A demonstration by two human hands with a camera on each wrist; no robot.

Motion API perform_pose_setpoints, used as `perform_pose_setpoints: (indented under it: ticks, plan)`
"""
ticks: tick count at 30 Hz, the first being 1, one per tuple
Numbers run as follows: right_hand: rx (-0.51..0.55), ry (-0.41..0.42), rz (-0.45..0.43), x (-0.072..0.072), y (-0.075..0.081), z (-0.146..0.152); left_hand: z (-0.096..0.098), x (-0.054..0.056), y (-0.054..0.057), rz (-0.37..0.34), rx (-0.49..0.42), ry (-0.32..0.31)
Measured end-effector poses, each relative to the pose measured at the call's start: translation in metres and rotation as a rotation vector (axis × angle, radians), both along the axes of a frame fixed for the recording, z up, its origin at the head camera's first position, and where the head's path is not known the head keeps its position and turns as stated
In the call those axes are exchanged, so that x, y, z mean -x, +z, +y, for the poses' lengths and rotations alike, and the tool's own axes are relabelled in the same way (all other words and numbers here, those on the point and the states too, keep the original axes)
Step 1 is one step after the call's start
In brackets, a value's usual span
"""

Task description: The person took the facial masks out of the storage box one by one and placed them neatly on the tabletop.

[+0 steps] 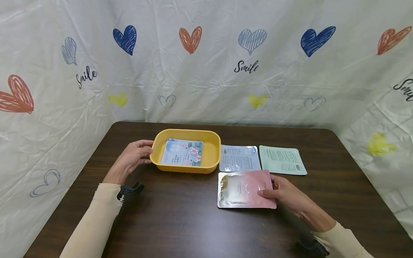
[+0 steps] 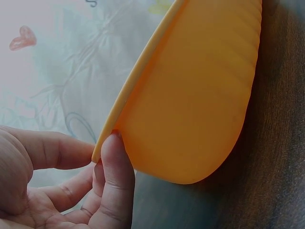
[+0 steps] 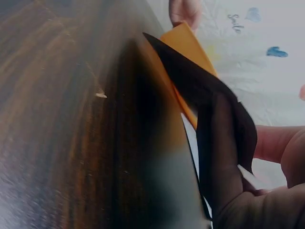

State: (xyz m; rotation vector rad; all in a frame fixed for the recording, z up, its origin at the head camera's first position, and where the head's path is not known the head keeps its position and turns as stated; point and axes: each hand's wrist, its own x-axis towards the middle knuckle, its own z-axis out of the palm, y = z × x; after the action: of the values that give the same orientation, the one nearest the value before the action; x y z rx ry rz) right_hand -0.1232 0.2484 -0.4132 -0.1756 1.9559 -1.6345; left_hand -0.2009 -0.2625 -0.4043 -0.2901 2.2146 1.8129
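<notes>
Nearest, in front of the yellow basket (image 1: 211, 152) and to its right, the person's right hand (image 1: 288, 193) holds a pink and silver packet (image 1: 240, 190), its thumb on top and its fingers (image 3: 224, 148) clamped on the packet's right end. The right wrist view shows this packet raised off the dark wooden counter (image 1: 174, 215). At the basket's left end, the left hand (image 1: 133, 156) has its fingers (image 2: 119, 186) clamped on the rim. Inside the basket, toward its left, lie blue packets (image 1: 182, 152) with pink flowers, one overlapping another. Just beside the basket, on its right, lies a pale blue packet (image 1: 240, 157); farther to its right lies a mint green packet (image 1: 282, 159). Behind the basket hangs a white cloth (image 1: 206, 79) printed with hearts and "Smile".
</notes>
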Motion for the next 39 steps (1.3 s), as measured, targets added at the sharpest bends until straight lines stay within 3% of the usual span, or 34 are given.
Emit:
perform_pose_setpoints:
  ticks: [5, 11, 13, 18, 21, 25, 32, 39]
  plan:
    - [-0.078, 0.02, 0.018, 0.0, 0.001, -0.001, -0.001, 0.0, 0.001, -0.007, 0.001, -0.002]
    - [-0.237, 0.076, 0.166, 0.002, 0.014, 0.001, -0.001, 0.0, 0.003, 0.001, 0.0, -0.011]
    - [-0.326, 0.105, 0.233, 0.002, 0.021, 0.001, -0.001, 0.0, 0.003, 0.002, 0.002, -0.012]
    - [-0.662, 0.174, 0.46, 0.005, 0.044, 0.0, -0.001, 0.001, 0.005, -0.006, 0.028, -0.012]
    - [-0.734, 0.161, 0.55, 0.011, 0.057, -0.006, 0.0, 0.002, 0.008, -0.018, 0.057, 0.0]
    - [-0.594, 0.111, 0.55, 0.025, 0.062, -0.023, 0.0, 0.003, 0.009, -0.025, 0.082, 0.012]
    - [-0.178, 0.101, 0.322, 0.053, 0.056, -0.064, 0.001, 0.003, 0.003, -0.024, 0.075, 0.033]
    - [-0.015, 0.118, 0.189, 0.08, 0.058, -0.104, 0.004, 0.006, 0.001, -0.002, 0.066, 0.043]
